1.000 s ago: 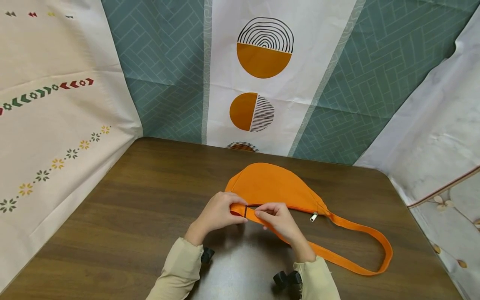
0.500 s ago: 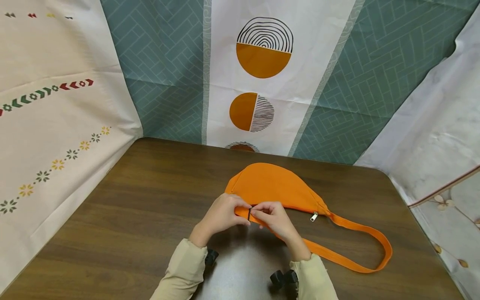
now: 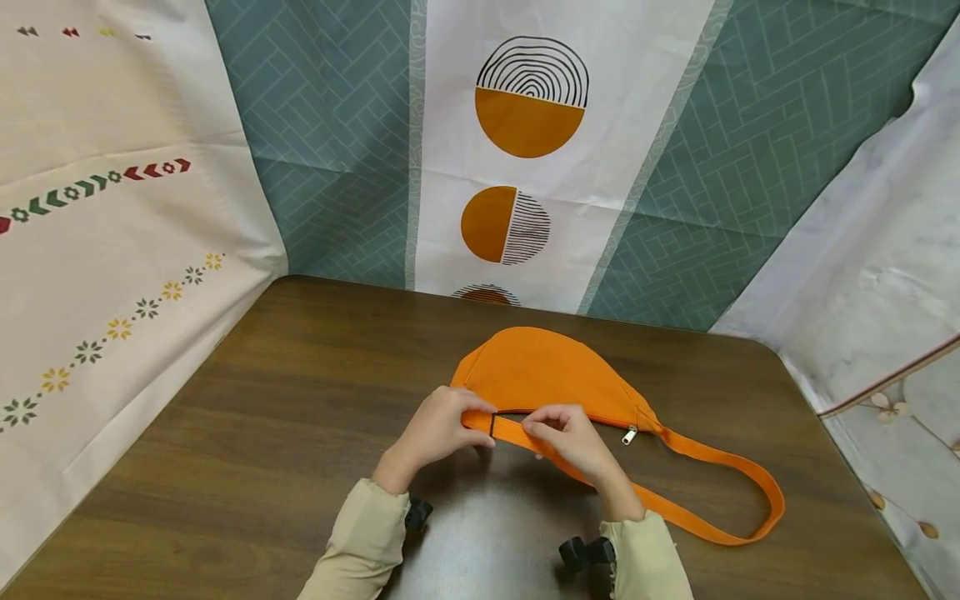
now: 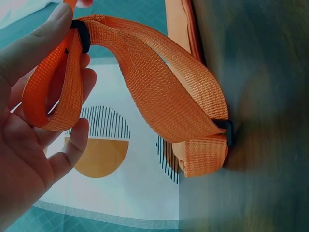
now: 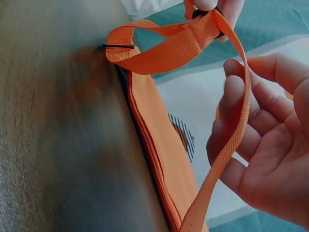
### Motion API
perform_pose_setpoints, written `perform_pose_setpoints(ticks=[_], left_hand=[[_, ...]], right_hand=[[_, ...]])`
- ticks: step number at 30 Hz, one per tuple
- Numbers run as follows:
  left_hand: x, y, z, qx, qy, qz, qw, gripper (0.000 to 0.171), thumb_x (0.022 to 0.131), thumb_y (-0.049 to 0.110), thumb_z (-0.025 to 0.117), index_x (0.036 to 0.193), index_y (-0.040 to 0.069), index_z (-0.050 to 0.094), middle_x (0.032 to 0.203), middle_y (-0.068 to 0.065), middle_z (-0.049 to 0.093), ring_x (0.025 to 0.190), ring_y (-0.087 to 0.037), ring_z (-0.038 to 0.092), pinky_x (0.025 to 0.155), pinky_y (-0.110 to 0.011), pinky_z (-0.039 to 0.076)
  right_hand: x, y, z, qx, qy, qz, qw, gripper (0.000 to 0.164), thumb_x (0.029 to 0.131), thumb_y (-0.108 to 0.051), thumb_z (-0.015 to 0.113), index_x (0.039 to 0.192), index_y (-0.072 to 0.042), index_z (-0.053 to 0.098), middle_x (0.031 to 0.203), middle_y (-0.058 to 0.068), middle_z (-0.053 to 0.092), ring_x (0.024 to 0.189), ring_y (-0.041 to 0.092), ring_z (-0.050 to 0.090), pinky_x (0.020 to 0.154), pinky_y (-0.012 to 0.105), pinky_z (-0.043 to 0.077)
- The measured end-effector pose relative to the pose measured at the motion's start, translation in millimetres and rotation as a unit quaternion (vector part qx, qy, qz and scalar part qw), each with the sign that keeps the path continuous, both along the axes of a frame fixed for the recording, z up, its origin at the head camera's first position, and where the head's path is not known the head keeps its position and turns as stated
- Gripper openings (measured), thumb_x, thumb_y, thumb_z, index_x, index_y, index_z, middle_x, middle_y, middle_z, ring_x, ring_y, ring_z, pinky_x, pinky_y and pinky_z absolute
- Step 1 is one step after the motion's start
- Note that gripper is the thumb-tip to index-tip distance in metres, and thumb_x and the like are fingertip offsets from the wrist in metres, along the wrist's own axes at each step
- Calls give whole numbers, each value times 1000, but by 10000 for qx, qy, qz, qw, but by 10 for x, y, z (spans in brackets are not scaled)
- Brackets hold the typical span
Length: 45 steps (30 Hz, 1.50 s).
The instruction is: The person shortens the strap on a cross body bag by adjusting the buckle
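An orange waist bag [image 3: 540, 371] lies on the table, its zip pull [image 3: 629, 435] toward the right end. Its orange strap [image 3: 712, 530] curves round in front. My left hand [image 3: 437, 429] pinches the strap at a black slider [image 4: 83, 36], and a loop of webbing hangs below that thumb in the left wrist view. To the right of the slider, my right hand [image 3: 567, 437] pinches the strap between thumb and forefinger. A second black buckle [image 4: 227, 131] joins the strap near the bag's end, close to the tabletop.
The brown wooden table [image 3: 300, 375] is backed by a hanging green and white cloth [image 3: 337, 150]. Pale patterned cloths hang at the left [image 3: 112, 275] and right [image 3: 885, 317]. Black wrist mounts [image 3: 585, 552] sit below both hands.
Both hands first came together at the slider. Since then the right hand has drawn away to the right along the strap, and the left has shifted slightly left, so more webbing shows between them.
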State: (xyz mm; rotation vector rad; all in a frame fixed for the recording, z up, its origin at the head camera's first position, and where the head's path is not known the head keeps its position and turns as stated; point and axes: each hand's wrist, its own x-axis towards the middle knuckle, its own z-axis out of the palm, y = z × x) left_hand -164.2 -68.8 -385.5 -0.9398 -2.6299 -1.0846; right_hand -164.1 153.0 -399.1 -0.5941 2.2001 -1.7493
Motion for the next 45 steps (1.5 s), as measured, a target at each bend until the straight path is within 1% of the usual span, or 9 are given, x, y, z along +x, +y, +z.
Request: perform_pose_setpoints(ticks=[4,10,15,20,27,31,36,40,45], left_hand=[[7,8,-11,-96,-33,-3,9999,36,64,24,80,93,6,70,89,-2,67,77,-15,56,71,-27,45],[2,29,-22,-205,-90,-37,9997,35,64,24,80,93,7,70,90,-1,66,79,-14,56,72,-28,45],[-2,46,-18,-338,-2,-97,9994,35,65,27,80,92,7,70,89,0,66,78,-13,55,73,-27,44],[6,71,-3,-278,140,-136,9994,35,64,27,80,91,7,71,86,1,66,77,-13,55,72,-27,44],[14,115,0,-157,170,-95,9997,37,63,25,80,94,7,71,86,1,66,76,-12,55,71,-25,45],[22,126,-5,60,8,-68,10000,41,64,21,80,99,4,68,90,-3,66,79,-13,58,71,-25,46],[15,131,-28,630,-411,-194,9970,54,65,13,79,112,-2,57,90,-7,66,77,-14,60,68,-23,48],[-2,122,-63,1059,-523,-364,9923,58,65,8,78,115,-4,51,86,-8,66,74,-15,61,66,-23,48],[-14,95,-91,1325,-629,-483,9880,52,67,9,76,112,-5,53,87,-10,66,75,-16,62,66,-23,48]], right_hand=[[-3,-7,-9,-144,60,106,9998,17,87,-3,56,91,13,61,71,11,56,55,17,50,55,30,48],[-6,-62,-16,-145,286,-19,9995,14,85,-1,58,88,13,62,68,8,58,53,14,48,51,26,47],[-6,-131,-6,-150,352,38,9993,14,85,0,58,88,14,62,73,18,59,53,13,48,51,24,46],[-1,-185,7,-232,307,10,9993,15,84,1,58,89,15,62,78,30,57,52,13,48,51,21,45],[0,-228,1,-336,221,-225,9989,16,84,2,58,89,16,61,83,28,59,57,12,51,53,21,46],[6,-228,-7,-374,135,-362,9986,16,84,1,58,90,16,61,82,29,59,55,16,51,53,21,46],[15,-224,-21,-459,51,-474,9978,20,84,-2,59,95,15,60,84,29,60,55,25,54,55,26,49],[14,-214,-58,-608,97,-282,9977,26,83,-2,61,103,14,57,85,24,61,59,24,56,58,32,50],[16,-190,-112,-624,250,-46,9977,36,79,-2,66,110,11,56,93,22,61,70,19,58,65,28,50]])
